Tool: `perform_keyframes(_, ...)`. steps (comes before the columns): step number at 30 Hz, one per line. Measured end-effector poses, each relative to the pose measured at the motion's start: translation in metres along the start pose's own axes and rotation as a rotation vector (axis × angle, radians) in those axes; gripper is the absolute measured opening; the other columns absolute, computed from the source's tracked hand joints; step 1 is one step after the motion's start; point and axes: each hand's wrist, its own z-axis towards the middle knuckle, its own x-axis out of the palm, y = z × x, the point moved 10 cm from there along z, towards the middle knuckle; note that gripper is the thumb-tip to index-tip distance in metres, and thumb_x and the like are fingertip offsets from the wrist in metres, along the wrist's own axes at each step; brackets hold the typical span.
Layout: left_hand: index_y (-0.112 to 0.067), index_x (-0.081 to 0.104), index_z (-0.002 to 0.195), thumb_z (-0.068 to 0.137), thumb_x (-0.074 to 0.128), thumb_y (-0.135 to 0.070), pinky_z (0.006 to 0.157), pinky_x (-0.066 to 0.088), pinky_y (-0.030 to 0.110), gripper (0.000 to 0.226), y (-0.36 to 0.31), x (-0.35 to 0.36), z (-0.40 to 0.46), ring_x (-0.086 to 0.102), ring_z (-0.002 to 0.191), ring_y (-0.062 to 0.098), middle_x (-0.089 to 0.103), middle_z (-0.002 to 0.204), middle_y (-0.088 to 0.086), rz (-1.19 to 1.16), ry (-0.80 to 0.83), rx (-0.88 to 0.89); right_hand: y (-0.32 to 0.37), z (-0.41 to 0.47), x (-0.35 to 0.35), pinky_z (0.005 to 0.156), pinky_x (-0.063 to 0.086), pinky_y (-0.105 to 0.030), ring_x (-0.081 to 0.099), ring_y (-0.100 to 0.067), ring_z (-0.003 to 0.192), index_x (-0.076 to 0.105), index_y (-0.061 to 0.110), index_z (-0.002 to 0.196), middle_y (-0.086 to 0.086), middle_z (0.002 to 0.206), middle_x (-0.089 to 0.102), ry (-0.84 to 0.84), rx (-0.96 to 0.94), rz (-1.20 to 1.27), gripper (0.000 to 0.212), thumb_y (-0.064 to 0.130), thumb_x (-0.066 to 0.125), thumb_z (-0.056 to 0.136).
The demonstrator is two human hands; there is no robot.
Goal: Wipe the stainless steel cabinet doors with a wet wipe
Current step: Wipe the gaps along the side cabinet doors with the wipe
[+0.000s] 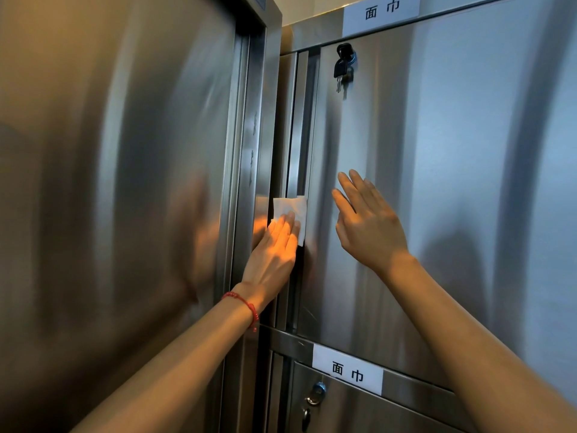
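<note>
A white label [381, 14] is sitting on the steel rail above the upper cabinet door [437, 182], reading 面巾 in black characters. A second white label [347, 373] is sitting on the steel rail below that door, above the lower cabinet door [359, 414], and is also reading 面巾 in black. No other text, brand, number or sign is showing legibly on the surfaces.
</note>
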Motion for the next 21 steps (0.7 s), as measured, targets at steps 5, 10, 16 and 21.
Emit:
perform_keyframes(5, 0.011, 0.047, 0.122, 0.06, 0.077, 0.006, 0.104, 0.036, 0.047, 0.069, -0.004, 0.007, -0.014, 0.056, 0.115, 0.037, 0.058, 0.122, 0.027, -0.033, 0.038, 0.006, 0.001, 0.0, -0.001, 0.106, 0.034, -0.048, 0.047, -0.04, 0.127, 0.062, -0.004, 0.119, -0.024, 0.132, 0.053, -0.004, -0.002, 0.009, 0.042, 0.011, 0.065, 0.081)
perform_keyframes(10, 0.011, 0.057, 0.119, 0.058, 0.08, 0.008, 0.097, 0.037, 0.05, 0.065, 0.001, 0.009, -0.01, 0.057, 0.114, 0.037, 0.058, 0.122, 0.027, -0.081, 0.048, -0.022, 0.001, 0.0, -0.001, 0.107, 0.033, -0.047, 0.047, -0.04, 0.127, 0.062, -0.004, 0.119, -0.024, 0.133, 0.053, -0.007, -0.007, 0.002, 0.042, 0.01, 0.066, 0.08)
perform_keyframes(16, 0.012, 0.051, 0.122, 0.058, 0.079, 0.008, 0.095, 0.042, 0.05, 0.069, -0.001, 0.01, -0.01, 0.056, 0.115, 0.037, 0.057, 0.123, 0.028, -0.097, 0.042, -0.025, 0.001, 0.0, -0.001, 0.106, 0.034, -0.047, 0.046, -0.04, 0.128, 0.062, -0.004, 0.12, -0.024, 0.133, 0.053, -0.007, -0.005, 0.004, 0.041, 0.011, 0.064, 0.081)
perform_keyframes(21, 0.01, 0.056, 0.119, 0.059, 0.077, 0.008, 0.097, 0.04, 0.051, 0.064, -0.007, 0.011, -0.024, 0.056, 0.115, 0.038, 0.057, 0.123, 0.028, -0.105, 0.057, 0.006, 0.0, 0.0, -0.002, 0.106, 0.034, -0.046, 0.047, -0.04, 0.127, 0.062, -0.004, 0.119, -0.024, 0.132, 0.054, -0.014, -0.002, 0.002, 0.04, 0.01, 0.063, 0.081)
